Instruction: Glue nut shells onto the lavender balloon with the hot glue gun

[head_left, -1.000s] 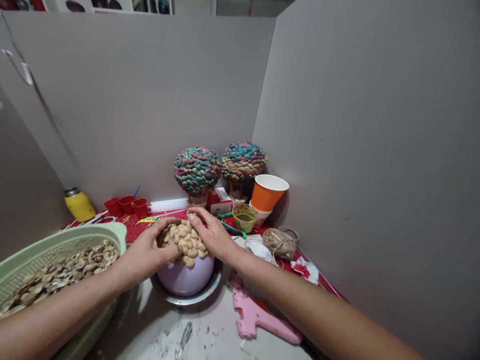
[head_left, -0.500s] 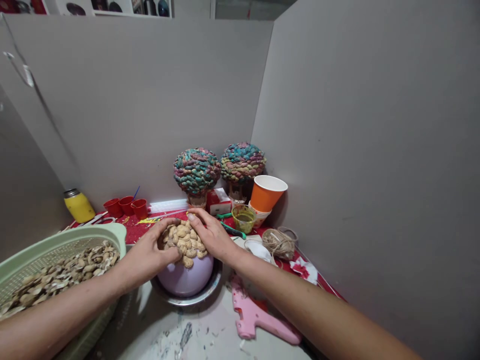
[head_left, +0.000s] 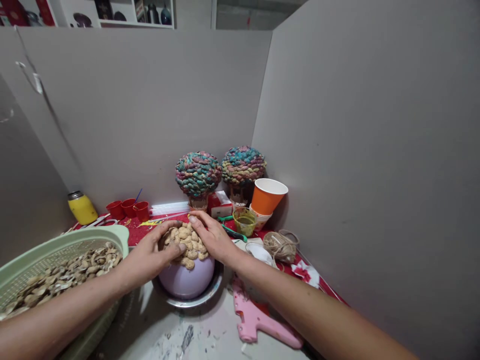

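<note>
A smooth light-purple ball, balloon-like point(head_left: 187, 281), sits in a round metal bowl point(head_left: 204, 301). Peanut shells point(head_left: 192, 245) cover its upper part in a tight layer. My left hand point(head_left: 159, 246) curves round the left side of that layer, thumb lying across the front shells and fingers over the far side. From the right, my right hand point(head_left: 212, 236) cups the layer with its fingers over the top. Part of the shell layer is hidden beneath both hands. A pink glue gun point(head_left: 255, 320) lies on the table, right of the bowl.
At left stands a green colander point(head_left: 122, 234) with many loose shells point(head_left: 63, 275). Behind are two colourful shell-covered balls on stands point(head_left: 198, 175), red cups point(head_left: 141, 211), a yellow bottle point(head_left: 82, 208), an orange paper cup point(head_left: 267, 196) and twine point(head_left: 281, 246). Grey partitions point(head_left: 150, 100) enclose the table.
The view has tilted up slightly, so everything sits a little lower in it. My left thumb has shifted slightly across the shells; both hands stay on the ball.
</note>
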Demonstrator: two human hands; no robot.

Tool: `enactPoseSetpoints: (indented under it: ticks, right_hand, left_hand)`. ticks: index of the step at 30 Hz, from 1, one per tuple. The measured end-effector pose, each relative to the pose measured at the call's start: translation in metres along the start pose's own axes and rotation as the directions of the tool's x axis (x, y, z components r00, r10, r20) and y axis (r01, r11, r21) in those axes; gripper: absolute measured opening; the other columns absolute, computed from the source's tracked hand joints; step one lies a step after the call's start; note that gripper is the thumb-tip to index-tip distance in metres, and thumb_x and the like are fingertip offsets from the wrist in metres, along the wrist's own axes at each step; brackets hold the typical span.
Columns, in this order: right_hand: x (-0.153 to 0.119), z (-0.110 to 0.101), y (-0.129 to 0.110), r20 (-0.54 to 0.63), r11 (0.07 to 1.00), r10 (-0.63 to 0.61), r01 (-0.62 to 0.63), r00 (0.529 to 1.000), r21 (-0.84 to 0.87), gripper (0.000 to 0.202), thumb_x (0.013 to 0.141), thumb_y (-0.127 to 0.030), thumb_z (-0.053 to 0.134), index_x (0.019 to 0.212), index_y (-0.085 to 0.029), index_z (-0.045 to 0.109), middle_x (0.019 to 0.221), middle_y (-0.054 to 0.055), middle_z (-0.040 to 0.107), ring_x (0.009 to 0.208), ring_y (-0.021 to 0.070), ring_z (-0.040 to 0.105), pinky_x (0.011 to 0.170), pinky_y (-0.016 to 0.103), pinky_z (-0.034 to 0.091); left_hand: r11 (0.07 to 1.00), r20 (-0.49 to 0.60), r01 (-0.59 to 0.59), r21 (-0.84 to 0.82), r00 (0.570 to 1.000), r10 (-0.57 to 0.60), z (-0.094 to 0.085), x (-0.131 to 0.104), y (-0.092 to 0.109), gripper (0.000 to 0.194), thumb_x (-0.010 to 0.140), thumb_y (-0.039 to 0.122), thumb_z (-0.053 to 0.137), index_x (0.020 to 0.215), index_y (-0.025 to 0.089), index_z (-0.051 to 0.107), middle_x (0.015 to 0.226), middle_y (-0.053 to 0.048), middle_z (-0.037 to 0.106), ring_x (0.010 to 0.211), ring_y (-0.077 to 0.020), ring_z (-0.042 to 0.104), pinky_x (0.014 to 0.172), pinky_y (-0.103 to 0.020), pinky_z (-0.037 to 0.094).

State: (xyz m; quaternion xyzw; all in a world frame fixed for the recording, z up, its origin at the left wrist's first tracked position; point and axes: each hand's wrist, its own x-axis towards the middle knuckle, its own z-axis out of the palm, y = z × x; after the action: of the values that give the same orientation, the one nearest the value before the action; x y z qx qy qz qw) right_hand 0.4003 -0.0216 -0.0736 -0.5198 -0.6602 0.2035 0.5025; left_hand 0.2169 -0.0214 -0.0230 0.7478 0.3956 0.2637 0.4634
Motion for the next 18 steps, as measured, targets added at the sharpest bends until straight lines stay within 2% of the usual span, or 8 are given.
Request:
enactPoseSetpoints:
  ticks: [3, 8, 12, 15, 17, 18]
  right_hand:
    - [0.0, 0.0, 0.0, 0.003, 1.0, -0.004, 0.004, 1.0, 0.0, 0.031, 0.096, -0.041, 0.041, 0.112, -0.021, 0.058, 0.111, 0.007, 0.066, 0.104, 0.0232, 0.06, 0.092, 0.037, 0.043]
    - [0.0, 0.0, 0.001, -0.001, 1.0, -0.003, 0.003, 1.0, 0.005, 0.031, 0.095, -0.041, 0.042, 0.112, -0.021, 0.058, 0.111, 0.007, 0.066, 0.105, 0.0232, 0.059, 0.094, 0.036, 0.042]
    - [0.001, 0.001, 0.004, -0.011, 1.0, 0.009, -0.009, 1.0, 0.016, 0.032, 0.095, -0.042, 0.041, 0.111, -0.021, 0.059, 0.113, 0.007, 0.066, 0.105, 0.0236, 0.059, 0.093, 0.037, 0.042]
    - [0.003, 0.0, 0.008, -0.019, 1.0, 0.021, -0.02, 1.0, 0.022, 0.032, 0.095, -0.044, 0.042, 0.11, -0.023, 0.059, 0.112, 0.006, 0.066, 0.105, 0.023, 0.059, 0.093, 0.037, 0.042]
    - [0.004, -0.001, 0.01, -0.025, 0.999, 0.03, -0.03, 0.999, 0.028, 0.034, 0.094, -0.046, 0.041, 0.109, -0.022, 0.06, 0.111, 0.006, 0.066, 0.105, 0.0233, 0.059, 0.093, 0.037, 0.042]
    - [0.004, -0.002, 0.011, -0.029, 0.999, 0.034, -0.034, 0.999, 0.031, 0.035, 0.094, -0.047, 0.04, 0.108, -0.022, 0.061, 0.11, 0.006, 0.067, 0.104, 0.0238, 0.06, 0.092, 0.038, 0.043]
  left_hand:
    - [1.0, -0.034, -0.018, 0.021, 0.999, 0.018, 0.002, -0.001, -0.003, 0.068, 0.077, 0.049, 0.061, 0.133, 0.014, 0.044, 0.138, -0.015, 0.054, 0.123, -0.0308, 0.052, 0.104, -0.043, 0.041]
    - [1.0, -0.122, -0.012, 0.024, 0.992, 0.015, -0.003, -0.001, -0.006, 0.073, 0.082, 0.06, 0.052, 0.14, 0.017, 0.04, 0.149, -0.012, 0.043, 0.139, -0.0283, 0.034, 0.115, -0.045, 0.023]
    - [0.998, -0.213, 0.001, 0.059, 0.977, 0.012, -0.008, -0.01, 0.007, 0.074, 0.082, 0.063, 0.047, 0.14, 0.019, 0.041, 0.152, -0.009, 0.039, 0.141, -0.0277, 0.029, 0.117, -0.046, 0.017]
    - [0.999, -0.292, 0.029, 0.03, 0.956, -0.019, -0.005, -0.037, 0.021, 0.074, 0.079, 0.066, 0.048, 0.138, 0.021, 0.046, 0.15, -0.009, 0.042, 0.14, -0.0308, 0.031, 0.114, -0.049, 0.024]
    - [0.997, -0.325, 0.079, -0.022, 0.942, -0.082, 0.002, -0.065, 0.024, 0.071, 0.076, 0.067, 0.051, 0.134, 0.026, 0.051, 0.148, -0.007, 0.045, 0.139, -0.0334, 0.033, 0.111, -0.051, 0.032]
    - [0.994, -0.306, 0.101, -0.045, 0.946, -0.11, 0.007, -0.08, 0.022, 0.068, 0.075, 0.066, 0.054, 0.132, 0.029, 0.053, 0.146, -0.005, 0.048, 0.138, -0.0348, 0.033, 0.109, -0.052, 0.035]
